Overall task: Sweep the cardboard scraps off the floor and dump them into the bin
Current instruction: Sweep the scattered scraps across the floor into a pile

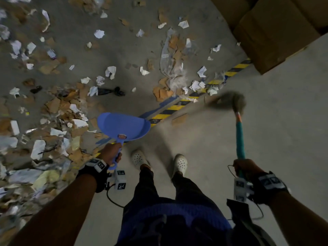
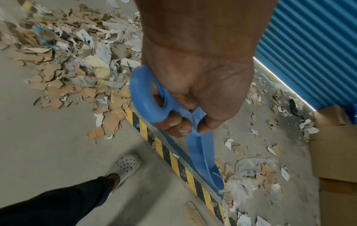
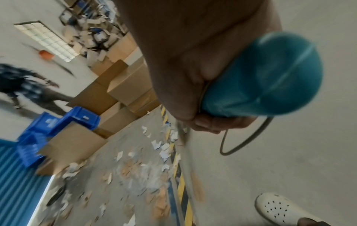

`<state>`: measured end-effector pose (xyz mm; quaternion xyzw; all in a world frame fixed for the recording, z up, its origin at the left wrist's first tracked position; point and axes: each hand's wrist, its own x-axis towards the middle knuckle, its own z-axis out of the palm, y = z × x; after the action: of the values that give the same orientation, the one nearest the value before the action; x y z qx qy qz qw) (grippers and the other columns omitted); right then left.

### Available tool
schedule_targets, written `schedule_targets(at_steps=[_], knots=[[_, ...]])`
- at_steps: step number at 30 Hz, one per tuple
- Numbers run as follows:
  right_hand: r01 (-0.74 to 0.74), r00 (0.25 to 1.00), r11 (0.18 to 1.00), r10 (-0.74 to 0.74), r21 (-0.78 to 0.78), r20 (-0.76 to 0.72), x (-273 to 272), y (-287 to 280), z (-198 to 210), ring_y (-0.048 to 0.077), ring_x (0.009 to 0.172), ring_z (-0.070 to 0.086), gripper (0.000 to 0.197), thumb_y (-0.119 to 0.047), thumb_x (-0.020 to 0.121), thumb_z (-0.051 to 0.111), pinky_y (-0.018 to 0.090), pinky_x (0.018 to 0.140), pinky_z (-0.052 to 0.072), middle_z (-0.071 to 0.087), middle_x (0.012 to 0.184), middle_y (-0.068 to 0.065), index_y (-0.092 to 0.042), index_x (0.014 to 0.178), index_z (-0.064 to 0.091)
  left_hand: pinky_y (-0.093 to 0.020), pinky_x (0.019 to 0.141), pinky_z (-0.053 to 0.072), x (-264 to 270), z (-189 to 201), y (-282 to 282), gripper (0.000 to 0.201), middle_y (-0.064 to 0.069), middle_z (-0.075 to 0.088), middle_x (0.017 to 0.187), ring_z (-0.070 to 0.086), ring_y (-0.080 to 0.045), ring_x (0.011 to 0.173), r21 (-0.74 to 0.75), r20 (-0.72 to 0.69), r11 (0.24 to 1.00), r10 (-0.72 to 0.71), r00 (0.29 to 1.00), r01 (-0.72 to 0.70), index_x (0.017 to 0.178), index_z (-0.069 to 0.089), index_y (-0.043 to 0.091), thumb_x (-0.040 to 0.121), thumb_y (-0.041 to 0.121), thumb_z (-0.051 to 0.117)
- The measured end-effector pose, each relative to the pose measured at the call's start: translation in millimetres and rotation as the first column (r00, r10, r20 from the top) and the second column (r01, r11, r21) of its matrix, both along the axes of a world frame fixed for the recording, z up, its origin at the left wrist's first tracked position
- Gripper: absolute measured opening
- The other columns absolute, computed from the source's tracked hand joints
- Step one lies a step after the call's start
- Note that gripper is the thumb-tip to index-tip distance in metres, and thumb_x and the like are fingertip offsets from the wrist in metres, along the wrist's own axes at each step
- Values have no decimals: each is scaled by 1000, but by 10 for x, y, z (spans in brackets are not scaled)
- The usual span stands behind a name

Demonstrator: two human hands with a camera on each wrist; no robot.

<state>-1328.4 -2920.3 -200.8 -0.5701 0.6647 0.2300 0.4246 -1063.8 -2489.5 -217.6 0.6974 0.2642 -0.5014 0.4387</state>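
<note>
My left hand (image 1: pixel 111 154) (image 2: pixel 193 97) grips the handle of a blue dustpan (image 1: pixel 122 126) (image 2: pixel 201 149), held above the floor with nothing in its tray. My right hand (image 1: pixel 245 167) (image 3: pixel 195 97) grips the teal handle of a broom (image 1: pixel 240 137) (image 3: pixel 270 85). The broom head (image 1: pixel 229 101) is blurred, low over the floor just right of the yellow-black tape line (image 1: pixel 177 107). Cardboard scraps (image 1: pixel 60 105) (image 2: pixel 58 90) mixed with white paper cover the floor beyond the tape, thickest at the left. One loose cardboard piece (image 1: pixel 180 119) lies on my side of the tape.
Large cardboard boxes (image 1: pixel 276 32) (image 3: pixel 123 85) stand at the back right. Blue crates (image 3: pixel 58 126) sit by a blue corrugated wall (image 2: pixel 309 50). A crumpled clear plastic bag (image 1: pixel 170 57) lies among the scraps. Another person (image 3: pixel 23 87) moves in the background. My white clogs (image 1: pixel 138 158) stand on bare concrete.
</note>
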Motion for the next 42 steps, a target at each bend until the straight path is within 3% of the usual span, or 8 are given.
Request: schedule_targets(at_steps=[4,12,16,22,28,33,37,42], knots=[[-253,963,949,266,187,-43,174,-43,-335,20,56,49,34,-3,92,52,31,59,41,54,45,1,-11,59,53,-35,56,16,-373,-86,-166,31,-9,22,64,19,-22,53,40,-13,999,-2,1000,2,71,27,17,99,9,38],[-622,766,583,592,523,251,696,1206,-389,9,53,51,18,-5,87,53,21,53,43,55,56,-1,-14,72,49,-33,54,16,-1015,-124,49,29,-10,27,62,23,-21,51,171,-13,982,87,996,-84,68,33,12,95,4,39],[-761,628,455,694,462,351,1109,1281,-195,6,50,58,26,-6,86,56,16,48,40,53,35,-10,-14,63,48,-32,53,20,-1038,33,116,27,-10,28,59,24,-21,48,236,0,971,31,1000,-30,69,30,13,92,3,39],[-927,374,360,909,105,185,995,702,-4,25,85,61,26,-24,86,58,32,75,52,61,94,5,-12,109,61,-31,52,16,-697,289,-345,31,-8,25,45,24,-21,42,248,77,968,25,997,-44,64,27,14,91,2,37],[-736,675,676,729,35,109,354,-21,-81,20,65,60,21,-18,85,63,28,54,51,62,84,6,-8,103,57,-25,46,14,-312,354,-1149,22,-7,19,59,26,-18,36,115,167,993,-52,985,33,76,25,1,95,0,36],[-228,967,973,220,47,127,-48,-706,-105,19,41,49,18,-3,87,61,26,42,37,53,57,10,12,96,63,-26,47,21,-23,274,-1681,30,-9,27,57,25,-17,46,26,164,994,-112,980,109,65,32,11,93,3,41],[127,973,992,-125,7,194,88,-1306,62,19,37,42,43,-27,94,59,23,41,33,46,51,11,-1,62,51,-21,41,22,255,195,-1916,34,-9,25,58,23,-18,46,8,154,988,-155,976,155,63,31,13,94,5,42],[284,946,958,-275,-29,170,531,-1910,120,16,27,40,54,-41,103,34,21,38,33,48,37,6,-3,67,47,-27,46,22,670,80,-1967,31,-10,28,60,24,-19,49,31,108,986,-164,981,162,65,31,12,93,4,42]])
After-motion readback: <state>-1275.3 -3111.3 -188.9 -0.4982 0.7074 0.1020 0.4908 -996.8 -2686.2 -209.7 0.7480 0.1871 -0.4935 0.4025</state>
